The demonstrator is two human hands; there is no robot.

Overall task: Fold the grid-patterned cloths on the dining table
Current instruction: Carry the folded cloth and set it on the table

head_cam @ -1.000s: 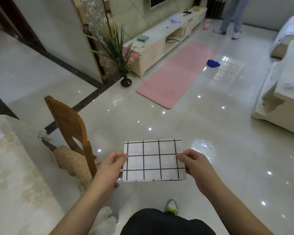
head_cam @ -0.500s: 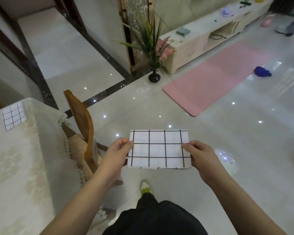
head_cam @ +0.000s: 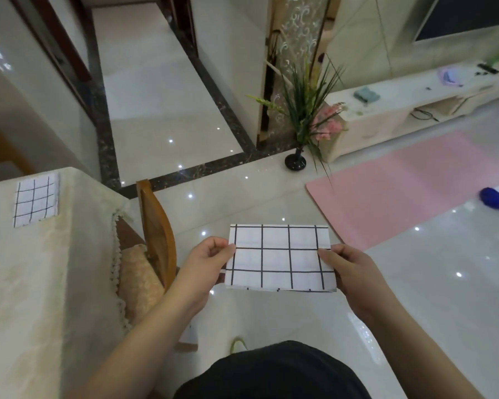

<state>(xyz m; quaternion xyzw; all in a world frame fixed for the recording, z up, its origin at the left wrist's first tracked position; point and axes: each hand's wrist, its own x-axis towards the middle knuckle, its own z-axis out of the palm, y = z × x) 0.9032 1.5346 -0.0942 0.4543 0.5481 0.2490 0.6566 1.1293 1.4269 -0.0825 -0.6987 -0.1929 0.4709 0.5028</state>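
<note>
Pinching the folded cloth, left grip and right grip hold its sides.

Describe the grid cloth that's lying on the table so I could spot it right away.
Start at the dining table with the cream tablecloth at the left. Near its far edge lies a folded grid-patterned cloth, white with thin black lines, flat and untouched. The other grid cloth is held in the air over the floor, pinched between the left hand and right hand.
</note>
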